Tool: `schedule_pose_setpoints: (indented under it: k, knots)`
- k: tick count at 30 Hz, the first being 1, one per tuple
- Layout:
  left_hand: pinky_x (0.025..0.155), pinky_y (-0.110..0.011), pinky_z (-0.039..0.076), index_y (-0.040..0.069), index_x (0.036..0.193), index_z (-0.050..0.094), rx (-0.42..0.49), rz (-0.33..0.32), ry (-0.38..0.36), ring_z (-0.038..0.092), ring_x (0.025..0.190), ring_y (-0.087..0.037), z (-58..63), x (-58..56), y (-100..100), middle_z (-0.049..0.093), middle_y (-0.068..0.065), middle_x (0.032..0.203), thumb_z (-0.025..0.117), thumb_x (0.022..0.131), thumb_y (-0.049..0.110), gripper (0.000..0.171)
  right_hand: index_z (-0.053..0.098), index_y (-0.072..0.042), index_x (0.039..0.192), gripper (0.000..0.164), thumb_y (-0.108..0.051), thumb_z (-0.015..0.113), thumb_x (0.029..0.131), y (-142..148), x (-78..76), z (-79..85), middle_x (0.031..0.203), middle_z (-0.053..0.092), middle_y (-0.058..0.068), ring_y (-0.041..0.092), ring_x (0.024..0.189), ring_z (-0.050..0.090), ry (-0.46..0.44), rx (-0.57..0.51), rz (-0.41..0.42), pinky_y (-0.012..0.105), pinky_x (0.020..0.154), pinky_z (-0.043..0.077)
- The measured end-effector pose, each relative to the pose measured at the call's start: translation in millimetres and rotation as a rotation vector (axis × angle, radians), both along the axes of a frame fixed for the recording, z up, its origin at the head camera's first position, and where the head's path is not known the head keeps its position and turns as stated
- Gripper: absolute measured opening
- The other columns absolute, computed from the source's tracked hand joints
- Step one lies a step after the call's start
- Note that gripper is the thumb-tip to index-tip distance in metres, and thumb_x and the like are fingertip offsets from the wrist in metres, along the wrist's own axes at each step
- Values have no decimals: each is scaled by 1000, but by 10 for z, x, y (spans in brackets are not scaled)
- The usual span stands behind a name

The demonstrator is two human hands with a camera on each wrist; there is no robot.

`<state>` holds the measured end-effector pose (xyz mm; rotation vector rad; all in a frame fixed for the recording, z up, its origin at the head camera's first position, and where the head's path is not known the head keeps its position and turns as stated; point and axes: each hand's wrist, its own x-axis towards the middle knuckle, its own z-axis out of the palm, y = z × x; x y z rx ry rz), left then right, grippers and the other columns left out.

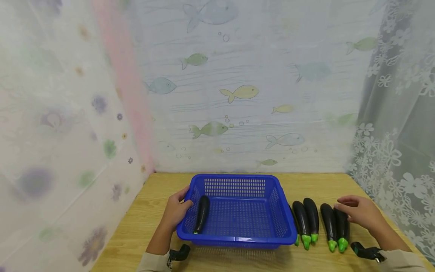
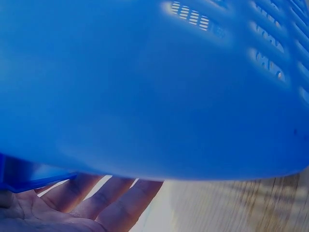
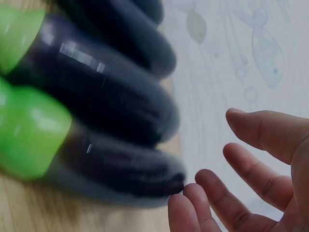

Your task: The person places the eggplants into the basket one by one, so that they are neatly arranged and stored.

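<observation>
A blue plastic basket with slotted walls stands on the table. One dark eggplant lies inside it along the left wall. My left hand grips the basket's left rim, the thumb on top; in the left wrist view its fingers extend beyond the blue wall. Over the far end of the rightmost eggplant hovers my right hand. Its fingers are spread and loosely bent, and in the right wrist view two fingertips are at that eggplant's rounded end; contact is hard to tell.
Several more eggplants with green stem ends lie right of the basket, one partly hidden by its rim. The wooden table meets a fish-print curtain behind. A floral sheet hangs at left, lace at right.
</observation>
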<state>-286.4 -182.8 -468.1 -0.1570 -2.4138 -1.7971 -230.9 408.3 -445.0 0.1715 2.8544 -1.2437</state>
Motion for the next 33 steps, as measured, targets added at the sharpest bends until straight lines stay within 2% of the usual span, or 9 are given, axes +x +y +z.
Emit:
schedule_pose_setpoints:
  k: [9,14,17,27,33]
  knots:
    - [93,-53,57,2,155,46,3,-9,-1,59,130,-45,0,-3,7,51,-24,154,61,94,4,63,48,17,140,74,-43,65,100,190,38,-113,138,51,44,41,104,68,-87,-34,-76,43,79,61]
    - [95,-53,56,2,155,45,-2,-4,-3,59,132,-44,-10,-14,5,50,-24,154,61,94,4,63,34,20,146,89,-48,66,98,233,35,-191,138,48,46,36,100,70,-168,-79,-82,43,77,62]
    - [96,-53,56,2,155,46,-10,1,-3,59,132,-43,-14,-15,4,51,-23,154,61,94,4,63,27,22,148,95,-51,64,98,238,26,-241,137,48,47,40,104,69,-191,-85,-67,44,77,62]
    - [96,-54,55,1,154,46,-17,10,4,58,132,-43,5,3,2,52,-24,153,60,94,3,62,29,20,149,93,-51,63,99,194,0,-298,137,51,45,38,106,70,-207,-84,-52,43,78,62]
    - [96,-55,55,1,154,46,-22,12,-1,58,132,-44,9,12,5,53,-24,152,60,94,3,62,35,18,148,93,-53,66,96,209,-29,-314,136,51,44,34,101,71,-196,-63,-64,42,76,62]
